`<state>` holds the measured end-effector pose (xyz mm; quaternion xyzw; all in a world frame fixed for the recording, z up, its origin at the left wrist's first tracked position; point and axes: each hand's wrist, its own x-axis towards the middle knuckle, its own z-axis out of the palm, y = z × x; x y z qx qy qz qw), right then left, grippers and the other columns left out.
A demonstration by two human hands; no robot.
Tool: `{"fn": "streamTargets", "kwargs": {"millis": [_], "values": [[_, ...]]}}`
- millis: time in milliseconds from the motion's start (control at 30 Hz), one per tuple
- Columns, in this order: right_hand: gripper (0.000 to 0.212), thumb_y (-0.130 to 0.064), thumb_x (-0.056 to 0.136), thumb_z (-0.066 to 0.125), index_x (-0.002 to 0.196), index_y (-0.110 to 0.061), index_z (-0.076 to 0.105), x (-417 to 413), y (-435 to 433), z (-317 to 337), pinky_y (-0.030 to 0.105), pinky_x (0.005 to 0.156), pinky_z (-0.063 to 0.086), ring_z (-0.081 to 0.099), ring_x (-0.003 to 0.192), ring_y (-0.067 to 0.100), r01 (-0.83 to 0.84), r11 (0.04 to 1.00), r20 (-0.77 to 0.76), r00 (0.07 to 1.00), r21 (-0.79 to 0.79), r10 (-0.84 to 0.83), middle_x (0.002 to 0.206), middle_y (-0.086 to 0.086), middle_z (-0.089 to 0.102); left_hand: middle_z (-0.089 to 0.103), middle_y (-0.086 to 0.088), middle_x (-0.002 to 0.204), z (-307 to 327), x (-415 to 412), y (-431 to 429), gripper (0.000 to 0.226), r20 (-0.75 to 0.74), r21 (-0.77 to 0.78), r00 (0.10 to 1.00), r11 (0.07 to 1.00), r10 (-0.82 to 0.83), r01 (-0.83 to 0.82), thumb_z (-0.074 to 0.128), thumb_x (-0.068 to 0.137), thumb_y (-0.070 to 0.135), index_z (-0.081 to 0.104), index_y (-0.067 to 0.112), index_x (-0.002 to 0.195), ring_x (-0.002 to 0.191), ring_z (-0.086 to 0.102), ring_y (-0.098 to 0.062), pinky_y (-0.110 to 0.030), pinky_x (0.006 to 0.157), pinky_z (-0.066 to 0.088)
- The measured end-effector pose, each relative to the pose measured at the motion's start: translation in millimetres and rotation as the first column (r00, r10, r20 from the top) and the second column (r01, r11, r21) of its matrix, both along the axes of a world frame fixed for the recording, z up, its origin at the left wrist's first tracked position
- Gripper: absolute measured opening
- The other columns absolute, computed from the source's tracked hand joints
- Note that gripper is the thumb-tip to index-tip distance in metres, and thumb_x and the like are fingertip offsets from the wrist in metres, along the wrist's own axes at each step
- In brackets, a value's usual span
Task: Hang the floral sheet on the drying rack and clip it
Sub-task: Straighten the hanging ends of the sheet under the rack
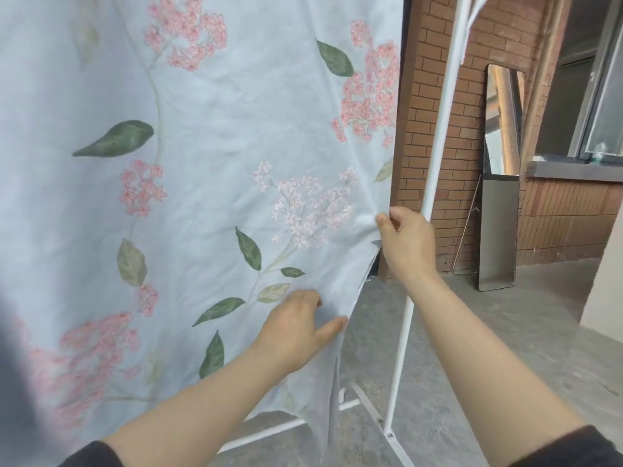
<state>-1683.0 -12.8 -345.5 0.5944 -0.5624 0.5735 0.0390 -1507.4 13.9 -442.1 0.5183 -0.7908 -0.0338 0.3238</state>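
By the right hand (406, 241) the side edge of the floral sheet (219, 146) is being pinched, thumb in front and fingers curled behind the cloth. Below it and nearer the person, the left hand (296, 328) is being pressed into the same cloth close to that edge, with the fingers bent into the fabric and the thumb laid toward the hem. A fold appears to be gripped there, though the fingertips are partly hidden.

Above and to the left of both hands, the sheet is being shown as one broad hanging panel, its top running out of view. Just behind the right hand, the white upright of the drying rack (438, 136) is being crossed by the wrist, and the rack's foot bars are lying below the left hand. Well off to the right of the right hand, a mirror (498, 210) is being propped against the brick wall (448, 96).

The hanging step is being judged as largely done, since the cloth is falling free from above. What is being done now looks like drawing the side edge straight. The clipping is being judged as left to do. No clip is showing near either hand, and the top rail is out of sight.
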Motion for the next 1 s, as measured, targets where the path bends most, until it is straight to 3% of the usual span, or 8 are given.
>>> {"fn": "streamTargets", "kwargs": {"millis": [100, 233, 333, 500, 633, 733, 1000], "values": [[0.016, -0.021, 0.086, 0.064, 0.090, -0.013, 0.052, 10, 13, -7, 0.026, 0.061, 0.034, 0.052, 0.071, 0.015, -0.037, 0.999, 0.053, 0.998, -0.004, 0.037, 0.075, -0.002, 0.055, 0.058, 0.003, 0.105, 10, 19, 8, 0.037, -0.064, -0.028, 0.998, 1.000, 0.007, -0.009, 0.053, 0.089, 0.048, 0.057, 0.016, 0.107, 0.092, 0.056, -0.014, -0.024, 0.078, 0.042], [0.019, -0.019, 0.082, 0.069, 0.075, -0.018, 0.052, 49, 37, -10, 0.034, 0.054, 0.047, 0.059, 0.062, 0.022, -0.298, 0.954, 0.039, 0.954, 0.023, 0.297, 0.065, 0.000, 0.054, 0.062, 0.005, 0.090, 16, 57, 24, 0.017, -0.196, -0.080, 0.979, 0.994, 0.056, -0.073, 0.057, 0.089, 0.032, 0.060, 0.017, 0.098, 0.081, 0.059, -0.010, -0.026, 0.076, 0.046], [0.014, -0.021, 0.082, 0.069, 0.076, -0.018, 0.056, 86, 51, -14, 0.028, 0.050, 0.046, 0.058, 0.053, 0.013, -0.435, 0.897, 0.059, 0.900, 0.074, 0.431, 0.065, 0.001, 0.058, 0.058, 0.011, 0.078, 13, 91, 41, 0.007, -0.274, -0.070, 0.955, 0.988, 0.116, -0.140, 0.058, 0.088, 0.026, 0.059, 0.021, 0.091, 0.072, 0.057, -0.004, -0.021, 0.067, 0.042], [0.007, -0.022, 0.084, 0.066, 0.077, -0.022, 0.062, 153, 66, -29, 0.038, 0.058, 0.054, 0.062, 0.058, 0.018, -0.577, 0.800, 0.022, 0.813, 0.164, 0.582, 0.068, 0.001, 0.062, 0.064, 0.011, 0.079, 1, 166, 79, 0.002, -0.382, -0.069, 0.905, 0.970, 0.189, -0.232, 0.060, 0.087, 0.020, 0.062, 0.022, 0.086, 0.075, 0.060, -0.001, -0.013, 0.066, 0.047], [0.006, -0.022, 0.086, 0.064, 0.080, -0.021, 0.065, 229, 91, -31, 0.035, 0.061, 0.055, 0.062, 0.060, 0.017, -0.685, 0.708, -0.057, 0.710, 0.174, 0.701, 0.069, -0.004, 0.061, 0.064, 0.007, 0.078, -7, 226, 118, 0.007, -0.456, -0.058, 0.855, 0.951, 0.246, -0.304, 0.061, 0.086, 0.013, 0.063, 0.019, 0.084, 0.072, 0.061, -0.007, -0.016, 0.064, 0.049], [0.007, -0.020, 0.086, 0.063, 0.080, -0.020, 0.065, 291, 114, -29, 0.040, 0.060, 0.056, 0.063, 0.058, 0.017, -0.777, 0.607, -0.043, 0.609, 0.169, 0.792, 0.067, -0.001, 0.063, 0.066, 0.006, 0.072, -8, 270, 146, 0.009, -0.481, -0.045, 0.826, 0.933, 0.293, -0.357, 0.061, 0.086, 0.009, 0.064, 0.017, 0.082, 0.068, 0.062, -0.008, -0.014, 0.060, 0.047], [0.008, -0.014, 0.088, 0.063, 0.080, -0.017, 0.065, 428, 171, -28, 0.044, 0.061, 0.056, 0.066, 0.056, 0.014, -0.917, 0.367, -0.037, 0.366, 0.160, 0.930, 0.068, 0.002, 0.066, 0.068, 0.000, 0.073, -19, 386, 220, 0.011, -0.549, 0.000, 0.723, 0.865, 0.419, -0.501, 0.060, 0.086, 0.014, 0.063, 0.022, 0.079, 0.069, 0.066, -0.015, -0.031, 0.065, 0.051]]}}
